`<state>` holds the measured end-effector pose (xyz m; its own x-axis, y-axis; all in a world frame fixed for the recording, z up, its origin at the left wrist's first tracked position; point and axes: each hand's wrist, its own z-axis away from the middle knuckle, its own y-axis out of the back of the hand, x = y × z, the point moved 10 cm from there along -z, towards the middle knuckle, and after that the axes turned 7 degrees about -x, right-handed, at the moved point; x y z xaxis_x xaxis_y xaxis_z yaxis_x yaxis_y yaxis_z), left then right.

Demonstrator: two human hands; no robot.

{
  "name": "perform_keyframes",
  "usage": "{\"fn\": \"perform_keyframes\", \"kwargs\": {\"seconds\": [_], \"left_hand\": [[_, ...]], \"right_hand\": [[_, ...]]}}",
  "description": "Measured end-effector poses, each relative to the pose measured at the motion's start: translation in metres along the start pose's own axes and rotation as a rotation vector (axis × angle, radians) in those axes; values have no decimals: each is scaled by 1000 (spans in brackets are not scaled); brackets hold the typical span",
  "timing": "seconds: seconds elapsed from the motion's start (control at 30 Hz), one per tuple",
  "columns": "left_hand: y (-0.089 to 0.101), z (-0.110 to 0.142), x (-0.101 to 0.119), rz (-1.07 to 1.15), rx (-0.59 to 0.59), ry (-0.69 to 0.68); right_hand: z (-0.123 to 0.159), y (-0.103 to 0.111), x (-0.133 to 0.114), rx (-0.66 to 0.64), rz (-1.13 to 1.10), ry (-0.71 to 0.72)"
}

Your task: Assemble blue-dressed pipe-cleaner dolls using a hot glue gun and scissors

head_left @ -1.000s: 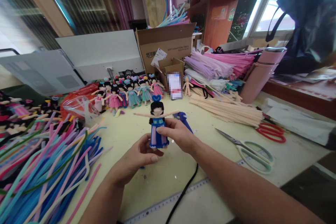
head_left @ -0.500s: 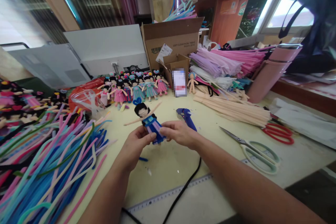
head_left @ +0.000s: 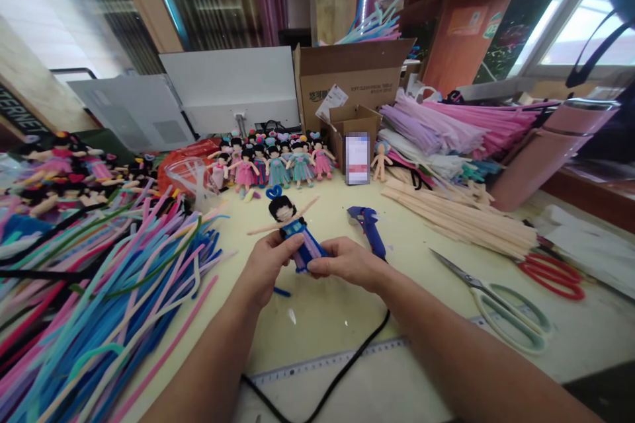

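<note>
Above the middle of the table, a pipe-cleaner doll (head_left: 300,238) is held between both hands, tilted with its head to the upper left. It has black hair, a blue heart on top, outstretched beige arms and a blue, teal and lilac dress. My left hand (head_left: 270,261) is closed on the dress's left side, the thumb across its front. My right hand (head_left: 347,263) pinches the skirt near its hem. Behind the right hand lies a blue glue gun (head_left: 368,228) with a black cord. A short blue pipe-cleaner piece (head_left: 282,292) rests below the doll.
Loose pipe cleaners (head_left: 124,284) heap up at left. Finished dolls (head_left: 278,165) stand in rows behind, beside a phone (head_left: 358,158) and cardboard boxes (head_left: 347,73). Green-handled scissors (head_left: 496,304), red-handled scissors (head_left: 550,274), beige pipe cleaners (head_left: 461,218) and a pink flask (head_left: 555,152) are at right.
The view has swung left, so everything appears further right. My left thumb has moved up the dress, and my right thumb now sits lower, by the hem.
</note>
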<state>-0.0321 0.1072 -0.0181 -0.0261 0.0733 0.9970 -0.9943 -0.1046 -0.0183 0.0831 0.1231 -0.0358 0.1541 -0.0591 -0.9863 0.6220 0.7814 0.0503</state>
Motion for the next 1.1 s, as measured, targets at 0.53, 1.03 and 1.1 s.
{"fn": "perform_keyframes", "kwargs": {"seconds": [0.53,1.03,1.1], "left_hand": [[1,4,6,34,57,-34],[3,2,5,42,58,-33],[4,1,5,46,64,-33]], "right_hand": [[-2,-1,5,85,7,-11],[-4,-7,7,58,-94,-6],[-5,-8,7,38,-112,19]]}}
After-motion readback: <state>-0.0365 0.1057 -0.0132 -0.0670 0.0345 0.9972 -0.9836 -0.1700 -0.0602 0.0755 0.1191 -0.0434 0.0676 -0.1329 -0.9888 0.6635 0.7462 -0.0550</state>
